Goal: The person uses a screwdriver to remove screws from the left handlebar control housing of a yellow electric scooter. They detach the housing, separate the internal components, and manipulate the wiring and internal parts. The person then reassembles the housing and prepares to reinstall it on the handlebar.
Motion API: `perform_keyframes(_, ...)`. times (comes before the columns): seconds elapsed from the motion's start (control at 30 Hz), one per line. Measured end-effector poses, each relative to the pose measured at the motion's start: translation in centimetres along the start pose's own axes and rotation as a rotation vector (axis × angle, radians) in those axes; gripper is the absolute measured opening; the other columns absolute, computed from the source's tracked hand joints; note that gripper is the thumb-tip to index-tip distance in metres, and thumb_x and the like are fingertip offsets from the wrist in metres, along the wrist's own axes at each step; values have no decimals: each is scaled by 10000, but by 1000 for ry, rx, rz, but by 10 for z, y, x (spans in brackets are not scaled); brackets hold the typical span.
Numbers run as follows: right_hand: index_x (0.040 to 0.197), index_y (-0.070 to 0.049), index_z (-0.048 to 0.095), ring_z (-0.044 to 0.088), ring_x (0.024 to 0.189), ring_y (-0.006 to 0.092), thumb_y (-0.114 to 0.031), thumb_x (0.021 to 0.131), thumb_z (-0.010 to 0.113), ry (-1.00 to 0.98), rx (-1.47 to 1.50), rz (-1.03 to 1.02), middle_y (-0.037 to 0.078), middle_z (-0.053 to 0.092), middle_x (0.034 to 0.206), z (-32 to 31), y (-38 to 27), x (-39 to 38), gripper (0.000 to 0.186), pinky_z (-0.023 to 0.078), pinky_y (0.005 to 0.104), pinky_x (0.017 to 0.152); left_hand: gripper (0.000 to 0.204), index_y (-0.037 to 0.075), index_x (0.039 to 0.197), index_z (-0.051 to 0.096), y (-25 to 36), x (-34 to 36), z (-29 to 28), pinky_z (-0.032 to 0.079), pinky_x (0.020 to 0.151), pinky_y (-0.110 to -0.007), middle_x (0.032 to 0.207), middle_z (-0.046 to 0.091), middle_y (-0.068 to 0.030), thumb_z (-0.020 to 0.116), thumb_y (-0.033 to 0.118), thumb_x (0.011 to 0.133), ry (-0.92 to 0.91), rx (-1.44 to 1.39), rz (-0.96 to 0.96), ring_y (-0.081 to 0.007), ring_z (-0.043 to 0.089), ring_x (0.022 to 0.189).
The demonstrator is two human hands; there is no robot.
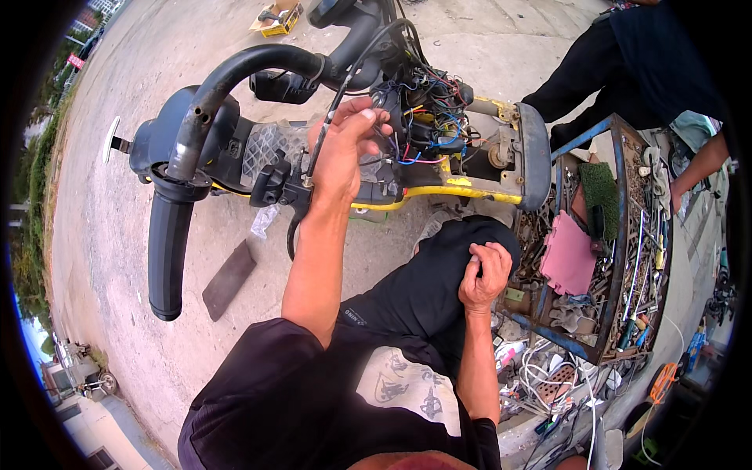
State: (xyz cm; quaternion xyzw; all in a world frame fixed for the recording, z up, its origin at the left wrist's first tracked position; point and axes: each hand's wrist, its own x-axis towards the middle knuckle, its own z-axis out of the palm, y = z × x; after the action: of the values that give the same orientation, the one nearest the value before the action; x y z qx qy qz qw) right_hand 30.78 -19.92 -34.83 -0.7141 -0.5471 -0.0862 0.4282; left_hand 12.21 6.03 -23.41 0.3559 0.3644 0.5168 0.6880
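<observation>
Left hand [345, 139] at scooter wiring [440, 117] – fingers curled, any pinch impossible to tell, right hand [486, 280] on black-clad knee [462, 239] – fingers loosely spread.

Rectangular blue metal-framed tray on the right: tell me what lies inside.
A pink foam sheet, a green turf-like piece and many rusty metal pieces show. Whatever lies beneath the sheet and turf-like piece is covered.

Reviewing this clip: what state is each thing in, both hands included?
Left hand: fingers curled at the wiring; grip unclear
Right hand: resting on the knee, fingers loosely bent
Wiring: exposed, tangled
Handgrip: fitted on the handlebar
Tool tray: open, filled with tools
Pink mat: lying on the tools
Yellow box: open
Dark board: lying on the ground
</observation>
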Motion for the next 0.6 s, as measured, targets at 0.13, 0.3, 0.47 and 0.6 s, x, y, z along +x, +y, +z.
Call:
perform_keyframes(0.13,990,-47,744,682,1024,330,55,782,663,-3,7,0,94,715,940,1,0,1,245,501,436,920,217,3,1203,673,-1,-1,-3,496,514,-193,1020,772,-158,677,35,989,-9,29,7,-170,760,816)
perform_keyframes(0.3,986,-48,744,682,1027,329,53,783,661,-3,9,6,94,717,939,1,0,1,242,501,434,925,235,0,1212,649,2,-5,-1,440,478,-184,1027,769,-152,667,22,979,-3,56,13,-161,755,810)
perform_keyframes(0.47,984,-55,739,683,1026,320,52,780,661,-14,3,3,80,719,940,3,3,3,243,498,426,924,254,-28,1227,628,4,-6,5,419,484,-179,1043,769,-149,661,5,977,16,133,54,-152,749,821)
perform_keyframes(0.6,993,-62,736,684,1027,311,56,777,660,-16,-3,-2,68,721,940,4,3,4,258,499,422,921,316,-58,1294,598,1,-17,11,487,562,-187,1140,758,-157,644,0,987,41,290,193,-156,751,914)
